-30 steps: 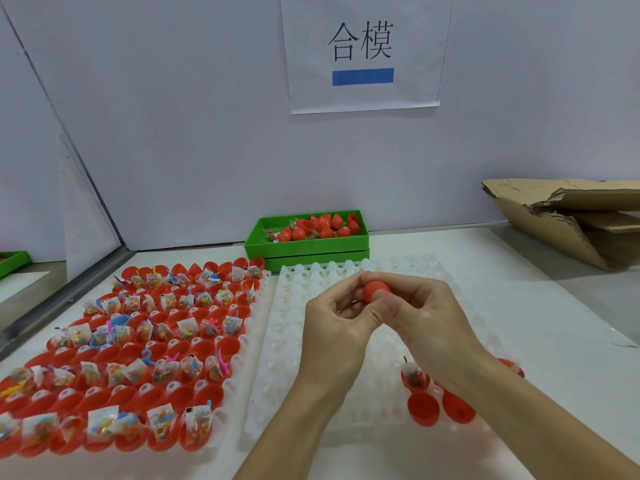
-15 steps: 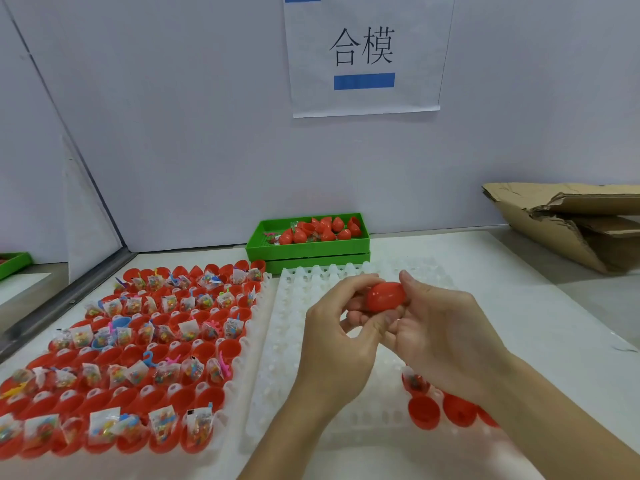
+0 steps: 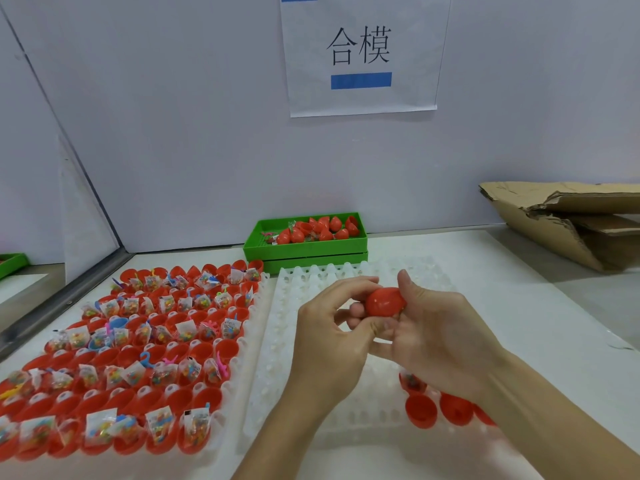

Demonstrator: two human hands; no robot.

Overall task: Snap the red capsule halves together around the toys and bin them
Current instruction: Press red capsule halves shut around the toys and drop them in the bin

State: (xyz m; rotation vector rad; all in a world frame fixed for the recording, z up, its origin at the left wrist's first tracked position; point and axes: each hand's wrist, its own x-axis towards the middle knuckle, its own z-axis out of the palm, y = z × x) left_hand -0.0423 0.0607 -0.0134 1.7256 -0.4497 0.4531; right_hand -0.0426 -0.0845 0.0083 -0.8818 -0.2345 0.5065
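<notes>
Both hands meet above the white tray [image 3: 346, 368], holding one red capsule [image 3: 385, 302] between them. The right hand [image 3: 433, 337] cradles it from the right, with the thumb raised behind it and curled fingers [image 3: 356, 310] wrapped under it. The left hand [image 3: 332, 336] pinches in from the left, its thumb and forefinger closing toward the capsule's near end. From here the capsule looks like a whole egg shape, though I cannot tell whether the seam is fully shut, because the fingers hide it.

The likely risks lie in the squeeze and the drop. If the halves sit crooked, pressing could pop one off and spill the toy onto the table [image 3: 519, 306]. A corner of the toy's little bag caught in the seam would also stop the snap. The green bin [image 3: 304, 247] stands well behind the tray, against the wall, so a careless toss could miss or bounce off the capsules already in it. The left tray of filled red halves [image 3: 131, 358] lies just beside the left forearm, and a wide swing could knock toys loose.
</notes>
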